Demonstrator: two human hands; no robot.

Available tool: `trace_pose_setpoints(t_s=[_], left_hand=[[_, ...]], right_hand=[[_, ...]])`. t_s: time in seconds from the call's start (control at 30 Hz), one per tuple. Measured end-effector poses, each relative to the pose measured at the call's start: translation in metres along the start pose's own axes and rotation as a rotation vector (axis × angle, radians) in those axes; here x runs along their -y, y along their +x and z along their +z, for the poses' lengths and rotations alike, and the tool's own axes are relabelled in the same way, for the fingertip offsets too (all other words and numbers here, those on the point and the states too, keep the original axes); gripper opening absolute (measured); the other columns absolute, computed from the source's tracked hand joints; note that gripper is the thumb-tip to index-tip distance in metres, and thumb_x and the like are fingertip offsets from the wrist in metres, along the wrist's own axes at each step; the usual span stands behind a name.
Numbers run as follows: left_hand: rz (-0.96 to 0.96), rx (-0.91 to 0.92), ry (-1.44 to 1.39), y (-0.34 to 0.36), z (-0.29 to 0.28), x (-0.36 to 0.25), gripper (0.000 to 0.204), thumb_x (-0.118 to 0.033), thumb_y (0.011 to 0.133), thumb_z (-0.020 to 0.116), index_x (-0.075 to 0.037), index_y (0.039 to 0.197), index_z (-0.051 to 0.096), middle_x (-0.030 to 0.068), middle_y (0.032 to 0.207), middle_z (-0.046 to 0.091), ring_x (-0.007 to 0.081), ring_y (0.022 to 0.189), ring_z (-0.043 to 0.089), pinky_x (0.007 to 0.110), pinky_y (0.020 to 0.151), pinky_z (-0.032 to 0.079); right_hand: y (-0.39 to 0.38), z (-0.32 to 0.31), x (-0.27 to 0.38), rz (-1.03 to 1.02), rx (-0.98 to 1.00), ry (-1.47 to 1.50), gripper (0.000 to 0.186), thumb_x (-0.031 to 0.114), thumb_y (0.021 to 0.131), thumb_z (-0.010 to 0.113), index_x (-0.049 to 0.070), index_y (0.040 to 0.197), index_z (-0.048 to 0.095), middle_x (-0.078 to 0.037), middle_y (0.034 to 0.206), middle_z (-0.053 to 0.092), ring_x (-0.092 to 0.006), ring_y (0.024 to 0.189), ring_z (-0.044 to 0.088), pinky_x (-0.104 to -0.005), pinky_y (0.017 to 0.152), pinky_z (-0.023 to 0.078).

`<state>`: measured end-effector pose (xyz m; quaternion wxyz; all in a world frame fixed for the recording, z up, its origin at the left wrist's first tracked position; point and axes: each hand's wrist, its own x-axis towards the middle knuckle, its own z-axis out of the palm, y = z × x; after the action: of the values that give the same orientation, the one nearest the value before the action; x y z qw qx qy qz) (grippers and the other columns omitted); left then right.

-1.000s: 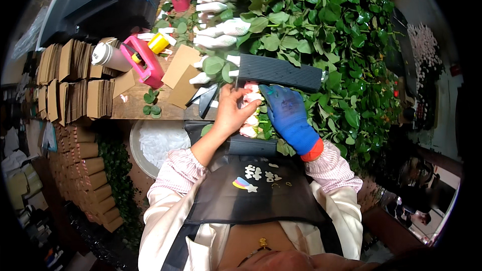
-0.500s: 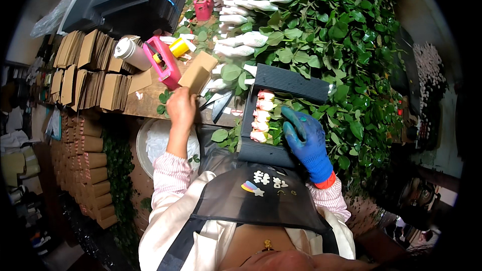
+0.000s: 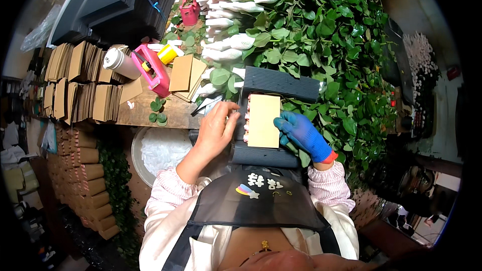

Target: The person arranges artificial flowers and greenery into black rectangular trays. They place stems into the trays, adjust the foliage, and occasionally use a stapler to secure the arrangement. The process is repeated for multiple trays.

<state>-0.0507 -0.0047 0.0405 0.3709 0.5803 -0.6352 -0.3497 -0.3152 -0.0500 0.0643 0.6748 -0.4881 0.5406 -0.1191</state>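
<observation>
A tan cardboard piece (image 3: 264, 121) lies over the row of pink roses (image 3: 246, 126), with only a strip of blossoms showing at its left edge. Beneath them is a black corrugated sheet (image 3: 281, 81) whose far and near flaps are folded up. My right hand (image 3: 304, 134), in a blue glove, pinches the card's right edge, thumb on top; its other fingers are partly hidden. Bare, my left hand (image 3: 217, 126) is at the sheet's left side, fingers loosely bent and thumb apart, holding nothing that I can see.
Leafy rose stems (image 3: 321, 35) with white net-sleeved heads (image 3: 221, 22) fill the far right. Left stand a pink tape dispenser (image 3: 153, 73), a white bottle (image 3: 120, 63), cardboard stacks (image 3: 108, 101) and loose cards (image 3: 182, 74). A white bin (image 3: 138, 158) sits below the table edge.
My left hand has moved right from the loose cards to the sheet. A cardboard piece now covers the previously exposed roses, and my right hand has closed on its right edge.
</observation>
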Motion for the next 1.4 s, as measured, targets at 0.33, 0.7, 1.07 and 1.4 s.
trace_pose_setpoints(t_s=[0.33,0.7,1.07,1.4], left_hand=[[0.341,0.650,0.419,0.063,0.026,-0.010,0.122,-0.048,0.060,0.093,0.007,0.149,0.030,0.0262,0.113,0.061,0.0431,0.104,0.061,0.046,0.091,0.051],[0.256,0.785,0.555,0.078,0.029,-0.031,0.104,-0.047,0.058,0.095,0.003,0.127,0.035,0.0259,0.107,0.066,0.0454,0.102,0.065,0.047,0.087,0.054],[0.231,0.752,0.557,0.091,0.026,-0.023,0.036,-0.016,0.095,0.056,0.001,0.126,0.047,0.0232,0.099,0.070,0.0441,0.089,0.069,0.051,0.077,0.055],[0.847,0.315,0.290,0.010,0.023,0.015,0.039,-0.025,0.091,0.069,0.000,0.120,0.069,0.0145,0.124,0.070,0.0289,0.121,0.064,0.042,0.108,0.048]], right_hand=[[-0.017,0.018,-0.022,-0.376,-0.438,-0.944,0.026,0.033,0.098,0.065,0.007,0.093,0.069,-0.005,0.068,0.069,-0.0197,0.060,0.067,-0.0358,0.055,0.054],[-0.075,0.001,-0.171,0.118,-0.368,-1.093,0.038,0.028,0.078,0.081,0.000,0.100,0.072,-0.023,0.095,0.073,-0.0413,0.089,0.070,-0.0451,0.080,0.057],[-0.003,0.008,-0.001,-0.900,-0.498,-1.039,0.033,0.025,0.084,0.077,0.010,0.113,0.072,-0.010,0.101,0.072,-0.0326,0.093,0.068,-0.0421,0.082,0.053],[0.023,0.003,-0.003,-0.644,-0.408,-0.687,0.018,0.024,0.086,0.076,0.011,0.098,0.074,-0.010,0.088,0.070,-0.0301,0.079,0.067,-0.0392,0.071,0.052]])
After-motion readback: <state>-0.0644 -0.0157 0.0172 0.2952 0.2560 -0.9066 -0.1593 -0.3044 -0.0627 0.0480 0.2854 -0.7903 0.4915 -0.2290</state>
